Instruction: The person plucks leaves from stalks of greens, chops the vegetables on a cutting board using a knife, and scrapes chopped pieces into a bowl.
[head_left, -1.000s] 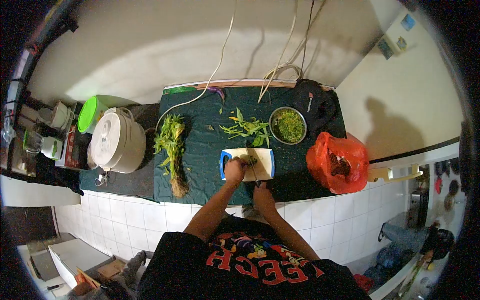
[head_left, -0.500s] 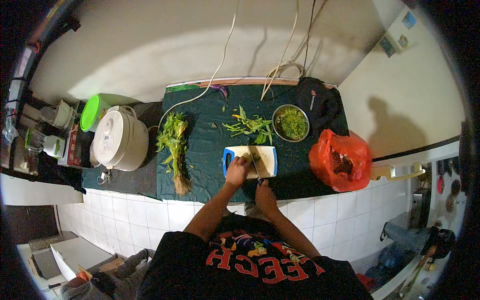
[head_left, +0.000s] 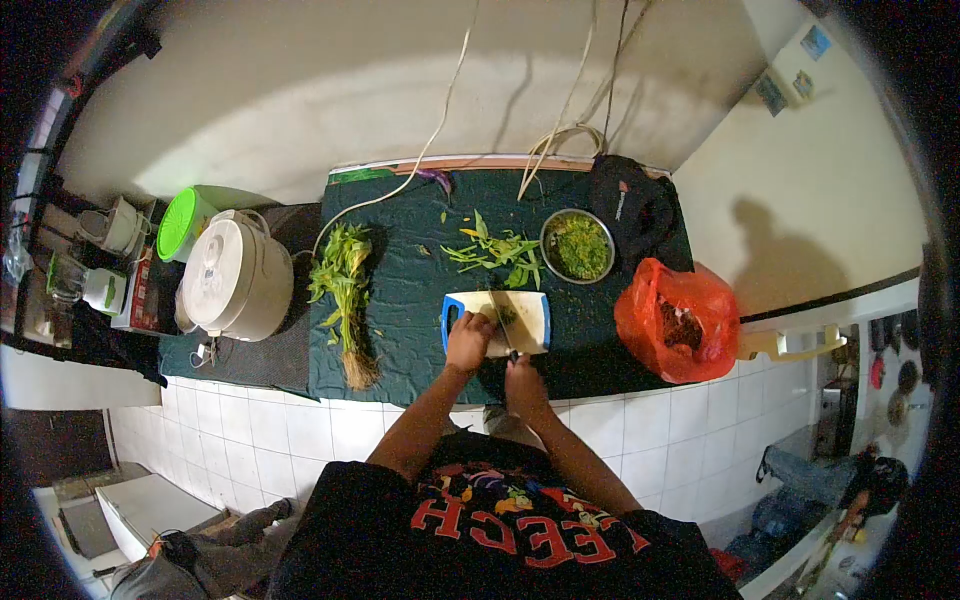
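Note:
A white cutting board with blue ends (head_left: pixel 536 326) lies near the front edge of the green-covered table. My left hand (head_left: pixel 469 341) is closed on the board's left part, its fingertips pressed against green leaves (head_left: pixel 507 315), partly hidden beneath them. In my right hand (head_left: pixel 524 383), at the board's front edge, is the dark handle of a knife (head_left: pixel 504 325), whose blade crosses the board beside my left fingertips. Loose leafy stems (head_left: pixel 500 253) lie behind the board. To their right stands a metal bowl (head_left: pixel 577 246) of chopped greens.
A bundle of rooted greens (head_left: pixel 346 300) lies left, beyond it a white rice cooker (head_left: pixel 230 275). On the right are a red plastic bag (head_left: pixel 675 322) and a black bag (head_left: pixel 628 205). A purple eggplant (head_left: pixel 437 180) lies at the back. Part of another person (head_left: pixel 205 560) shows lower left.
The knife and my right hand have shifted slightly at the board, while my left hand stays on the greens. At lower left, the other person has come further into view.

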